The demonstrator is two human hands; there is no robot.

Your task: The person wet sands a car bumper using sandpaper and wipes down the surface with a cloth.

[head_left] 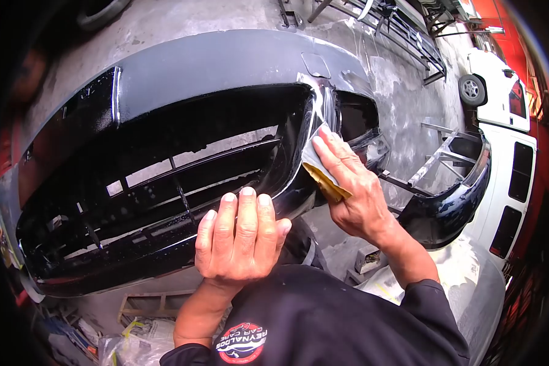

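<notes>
A large dark car bumper [213,59] spans the view, dull grey along its upper face and glossy black around the grille opening. In my right hand [355,194] is a folded piece of sandpaper [316,163], grey on one face and yellowish on the other. It presses on the narrow strip beside the grille opening, where the surface looks whitish and wet. My left hand [238,239] lies with its fingers stretched out over the bumper's near edge, holding nothing. Whether its fingertips bear on the bumper is hard to tell.
Another dark bumper [445,210] stands at the right by a metal stand [439,158]. Beyond it is a white vehicle [506,183]. Metal racks [402,36] occupy the upper right. Plastic-wrapped items [137,344] lie at the lower left on the concrete floor [384,91].
</notes>
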